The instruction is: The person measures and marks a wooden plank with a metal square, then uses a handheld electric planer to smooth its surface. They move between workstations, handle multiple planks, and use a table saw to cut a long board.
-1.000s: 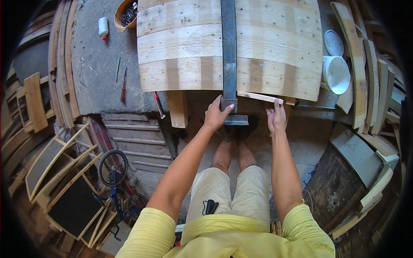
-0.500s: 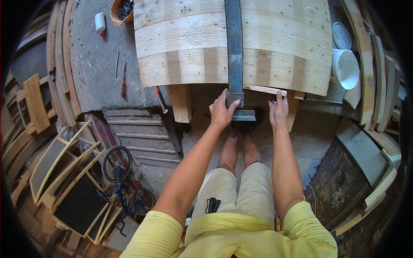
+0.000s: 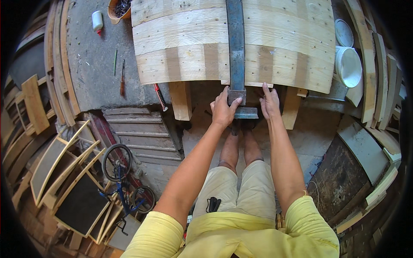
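A long blue steel clamp (image 3: 236, 47) lies across a pale panel of wooden boards (image 3: 180, 60). My left hand (image 3: 224, 110) grips the clamp's sliding jaw (image 3: 237, 96), thumb on its front, above a short steel crossbar (image 3: 246, 114). My right hand (image 3: 270, 101) has a finger against the end of a thin wooden strip (image 3: 258, 84), now mostly tucked flush along the panel's front edge behind the clamp. Its other fingers are partly curled, and part of its grip is hidden. Wooden blocks (image 3: 179, 101) show beneath the panel on both sides of the clamp.
A concrete surface (image 3: 94, 64) holds a glue bottle (image 3: 97, 21), orange bowl (image 3: 118, 9), screwdriver (image 3: 122, 77) and red-black tool (image 3: 160, 96). White buckets (image 3: 347, 66) and stacked planks (image 3: 370, 77) stand right. A bicycle (image 3: 122, 180) and wooden frames lie lower left.
The wooden strip has slid leftward and straightened along the panel edge, behind the clamp. My right hand has moved up and left with it. The view has shifted slightly.
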The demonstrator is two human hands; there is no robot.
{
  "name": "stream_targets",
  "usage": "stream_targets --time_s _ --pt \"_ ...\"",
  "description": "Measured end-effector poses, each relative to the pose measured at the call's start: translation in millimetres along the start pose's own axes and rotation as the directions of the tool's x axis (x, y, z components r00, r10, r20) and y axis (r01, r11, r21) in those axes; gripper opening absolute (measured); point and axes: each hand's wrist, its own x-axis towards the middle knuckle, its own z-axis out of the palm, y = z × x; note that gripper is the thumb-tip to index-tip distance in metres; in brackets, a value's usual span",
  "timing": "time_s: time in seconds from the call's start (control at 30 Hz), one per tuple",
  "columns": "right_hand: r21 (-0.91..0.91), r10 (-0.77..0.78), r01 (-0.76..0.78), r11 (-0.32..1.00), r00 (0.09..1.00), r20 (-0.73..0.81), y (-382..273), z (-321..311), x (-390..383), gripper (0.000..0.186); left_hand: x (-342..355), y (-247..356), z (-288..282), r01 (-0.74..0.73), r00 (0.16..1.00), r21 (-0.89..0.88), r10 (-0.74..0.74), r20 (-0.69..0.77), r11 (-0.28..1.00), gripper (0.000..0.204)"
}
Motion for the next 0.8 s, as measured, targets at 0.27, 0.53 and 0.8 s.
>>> stream_targets --time_s 0.27,0.53,0.8 --pt "0.016 -0.031 0.031 0.999 1.000 -0.003 -6.9 12.2 -8.4 0.054 1.1 -4.1 2.2 -0.021 1.000 -0.020 0.021 -0.002 1.000 0.059" --pt "0.051 -0.062 0.064 0.997 0.998 -0.033 -7.8 23.6 -13.8 0.057 2.6 -6.4 5.6 -0.015 1.000 -0.054 0.015 -0.004 0.998 0.058" --pt "-0.045 -0.063 0.063 0.997 0.998 0.006 -6.0 15.3 -9.3 0.056 1.9 2.8 -1.2 0.041 0.997 -0.155 -0.030 0.074 0.987 0.058"
